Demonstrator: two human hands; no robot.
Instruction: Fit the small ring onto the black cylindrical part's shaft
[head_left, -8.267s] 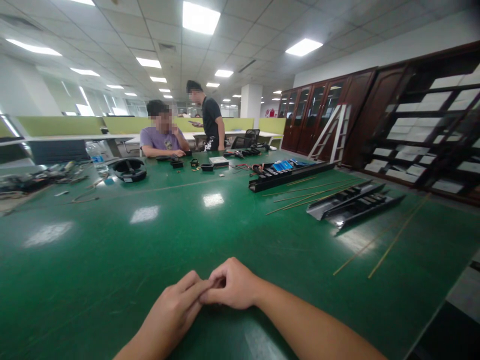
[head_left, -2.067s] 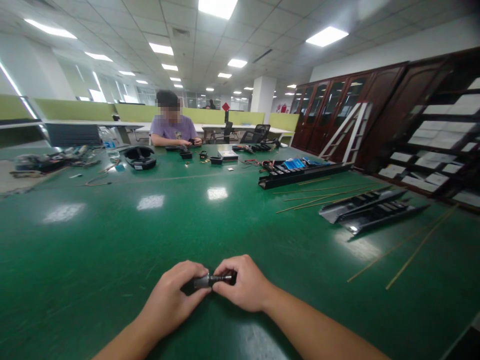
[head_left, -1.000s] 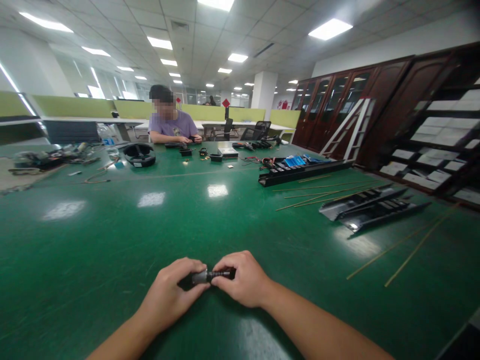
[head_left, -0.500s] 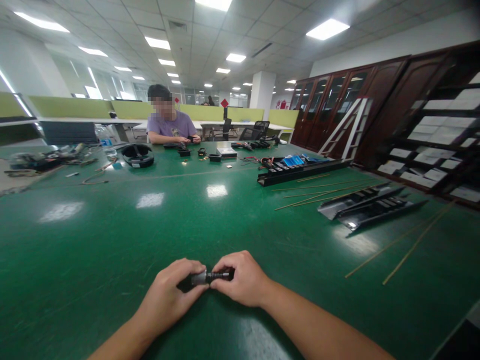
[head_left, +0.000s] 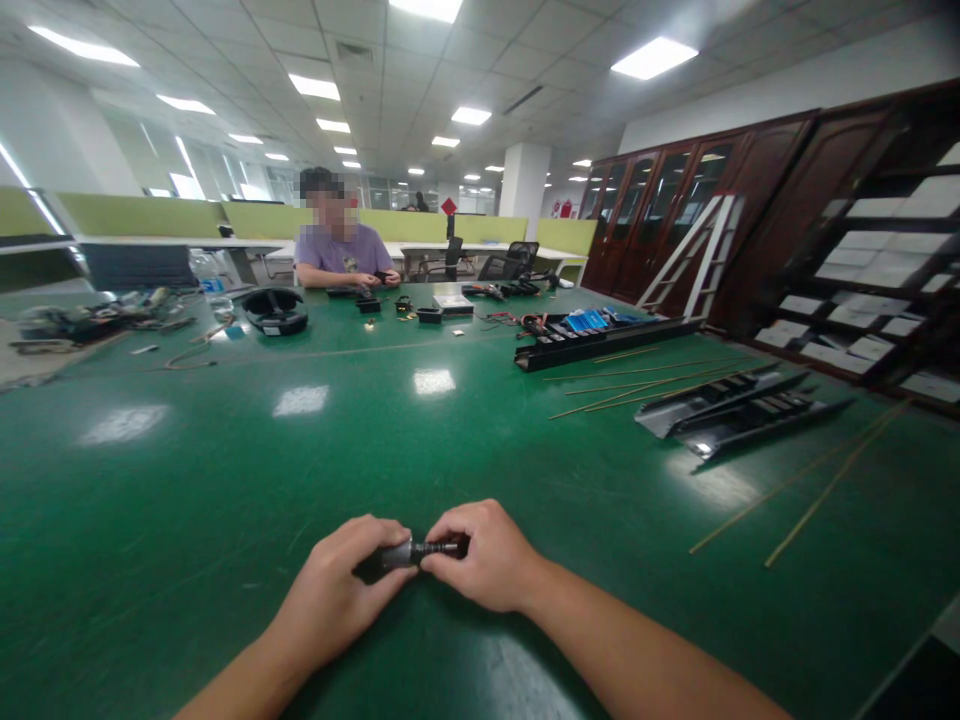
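A small silver-and-black cylindrical part (head_left: 397,554) with a thinner, ridged dark shaft (head_left: 435,548) lies level between my hands, low in the middle of the head view. My left hand (head_left: 346,572) is closed around the thick silver end, thumb on the near side. Thumb and fingertips of my right hand (head_left: 489,556) pinch the shaft from the right side. Its far right end is partly covered by my right fingers. I cannot make out exactly what kind of part this is.
The green tabletop (head_left: 285,460) stretches ahead. Black metal channels (head_left: 727,430) and thin rods (head_left: 840,485) lie to the right. At the far side a person in a purple shirt (head_left: 352,250) handles something small. A black headset (head_left: 276,312) and cluttered parts (head_left: 97,315) sit left.
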